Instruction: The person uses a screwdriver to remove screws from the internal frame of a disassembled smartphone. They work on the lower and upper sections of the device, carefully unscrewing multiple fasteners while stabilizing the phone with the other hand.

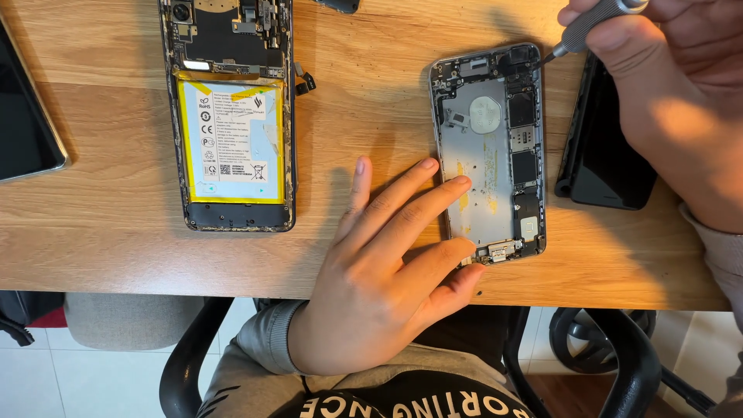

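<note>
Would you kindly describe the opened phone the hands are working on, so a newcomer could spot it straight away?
On the wooden desk lie two opened phones. Take the right-hand one, the silver phone shell, pinned by the left hand while the right hand puts a screwdriver to its top corner. Unlike the dark phone with the yellow-edged battery, its battery bay is bare.

Desk (101, 232) matt grained wood; phone shell (487, 209) bare brushed metal; screwdriver (592, 23) knurled metal; screen panel (611, 170) glossy black.

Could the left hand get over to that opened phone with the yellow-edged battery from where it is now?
Probably yes. The left hand rests flat on the stripped silver phone frame, holding nothing, and only bare wooden table lies between it and the opened phone with the yellow-edged battery.
</note>
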